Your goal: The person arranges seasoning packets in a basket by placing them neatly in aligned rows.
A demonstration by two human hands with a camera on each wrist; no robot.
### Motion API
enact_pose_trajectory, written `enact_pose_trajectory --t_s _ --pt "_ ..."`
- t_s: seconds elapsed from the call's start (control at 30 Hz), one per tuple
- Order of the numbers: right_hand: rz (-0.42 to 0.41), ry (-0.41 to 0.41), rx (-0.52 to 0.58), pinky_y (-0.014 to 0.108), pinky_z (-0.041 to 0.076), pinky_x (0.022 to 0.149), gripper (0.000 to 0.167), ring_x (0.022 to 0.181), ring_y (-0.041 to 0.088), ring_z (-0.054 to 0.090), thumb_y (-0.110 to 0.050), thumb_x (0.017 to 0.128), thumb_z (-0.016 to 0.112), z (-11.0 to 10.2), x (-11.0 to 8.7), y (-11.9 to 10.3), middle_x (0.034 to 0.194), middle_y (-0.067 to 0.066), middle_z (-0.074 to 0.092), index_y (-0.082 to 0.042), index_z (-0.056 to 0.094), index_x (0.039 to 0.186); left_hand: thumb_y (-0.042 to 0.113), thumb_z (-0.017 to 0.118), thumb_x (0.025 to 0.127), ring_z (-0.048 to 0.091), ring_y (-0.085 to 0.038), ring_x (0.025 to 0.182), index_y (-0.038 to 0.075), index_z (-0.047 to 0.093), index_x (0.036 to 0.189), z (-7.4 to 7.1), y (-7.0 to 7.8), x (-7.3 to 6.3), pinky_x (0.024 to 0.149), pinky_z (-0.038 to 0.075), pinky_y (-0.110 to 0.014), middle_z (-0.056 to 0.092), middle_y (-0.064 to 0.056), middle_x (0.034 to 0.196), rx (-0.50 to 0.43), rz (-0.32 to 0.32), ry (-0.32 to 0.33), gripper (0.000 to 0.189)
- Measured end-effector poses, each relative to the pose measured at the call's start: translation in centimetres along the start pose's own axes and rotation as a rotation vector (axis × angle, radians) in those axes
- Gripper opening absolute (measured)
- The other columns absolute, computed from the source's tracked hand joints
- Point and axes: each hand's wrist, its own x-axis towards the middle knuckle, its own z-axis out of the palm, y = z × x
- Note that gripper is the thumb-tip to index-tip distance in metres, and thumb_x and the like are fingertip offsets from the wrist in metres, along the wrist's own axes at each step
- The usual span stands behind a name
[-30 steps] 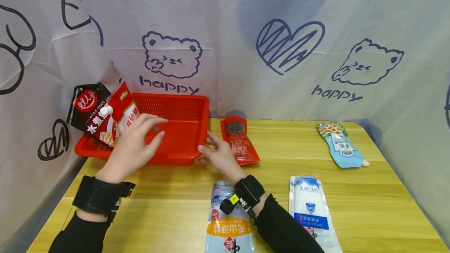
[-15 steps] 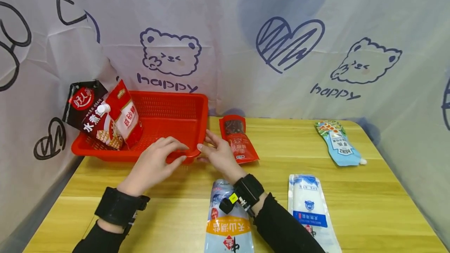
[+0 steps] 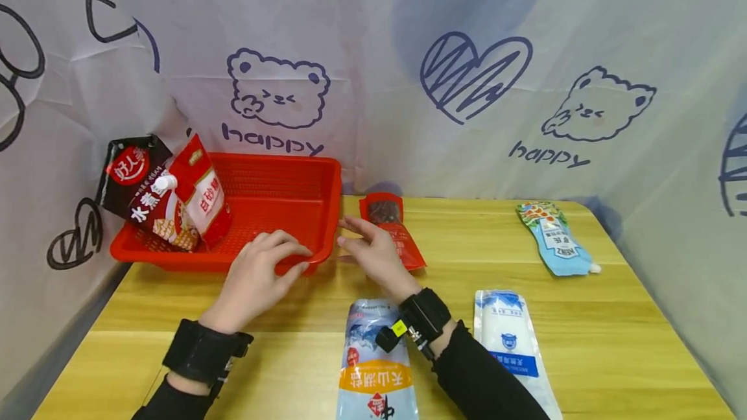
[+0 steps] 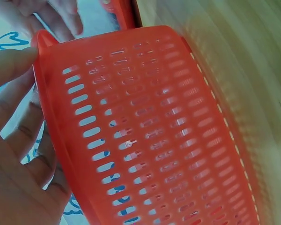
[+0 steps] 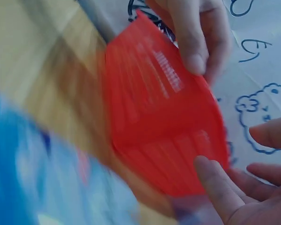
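In the head view a red plastic basket [image 3: 280, 180] stands at the back left. Its left end holds a black seasoning pouch [image 3: 130, 167] and a red-and-white sugar bag [image 3: 201, 196], both leaning upright, with a white cap [image 3: 166, 182] between them. My left hand [image 3: 259, 274] holds the front rim near the right corner; the left wrist view shows the thumb on the rim [image 4: 51, 108] and the fingers behind it. Beside the basket's right end, my right hand [image 3: 379, 255] has its fingers apart and grips nothing. It partly covers a red pouch of dark contents [image 3: 385, 209].
A blue-and-orange salt bag [image 3: 376, 355] lies at the front middle, partly under the right wrist. To its right is a white-and-blue salt bag [image 3: 508, 329], overlapped by the sleeve. A light blue Heinz pouch [image 3: 557, 238] lies back right. A printed cloth [image 3: 373, 115] hangs behind.
My left hand has moved right, from in front of the bags to the basket's front right corner. My right hand has come off the basket's right rim and shifted slightly right.
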Motion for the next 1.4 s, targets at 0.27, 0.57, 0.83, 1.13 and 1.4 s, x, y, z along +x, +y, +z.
enact_pose_trajectory --t_s 0.27,0.57,0.83,1.13,1.4 --pt "-0.308 0.073 -0.436 0.043 0.058 0.096 0.045 0.117 0.032 0.067 -0.007 0.099 0.069 -4.8 -1.4 -1.7 0.133 0.014 0.067 -0.006 0.061 0.143 0.011 0.084 0.086 0.058 -0.023 0.093 0.016 0.079 0.104 -0.3 0.0 -0.1 0.077 0.046 -0.041 0.068 0.0 0.103 0.003 -0.012 0.038 0.019" --pt "-0.372 -0.047 -0.991 0.053 0.041 0.115 0.073 0.145 0.034 0.045 -0.017 0.089 0.083 -8.3 -1.8 -0.1 0.158 0.012 0.048 -0.01 0.049 0.154 0.01 0.084 0.086 0.058 -0.023 0.092 0.016 0.079 0.103 -0.5 0.1 -0.1 0.076 0.045 -0.04 0.068 0.002 0.102 0.006 -0.015 0.05 0.019" --pt "-0.27 -0.231 -1.215 0.058 0.033 0.12 0.089 0.152 0.042 0.032 -0.018 0.081 0.087 -8.9 -1.0 2.8 0.165 0.011 0.037 -0.012 0.043 0.159 0.009 0.084 0.086 0.058 -0.023 0.091 0.016 0.079 0.103 -0.3 0.1 -0.3 0.075 0.045 -0.039 0.068 0.001 0.102 0.003 -0.027 0.044 0.019" --pt "-0.289 -0.196 -1.361 0.061 0.04 0.114 0.082 0.148 0.048 0.036 -0.005 0.084 0.077 -8.6 -0.3 4.3 0.168 0.013 0.031 -0.014 0.044 0.159 0.008 0.084 0.085 0.058 -0.022 0.09 0.016 0.079 0.103 0.2 0.3 -0.3 0.076 0.046 -0.04 0.068 0.002 0.101 -0.007 -0.025 0.04 0.02" --pt "-0.347 -0.176 -1.347 0.049 0.049 0.109 0.069 0.14 0.044 0.048 0.002 0.093 0.067 -8.6 -0.2 4.6 0.164 0.021 0.034 -0.024 0.052 0.155 0.008 0.084 0.086 0.057 -0.022 0.09 0.016 0.079 0.103 0.5 0.4 0.0 0.075 0.045 -0.039 0.067 0.003 0.1 -0.007 -0.018 0.045 0.02"
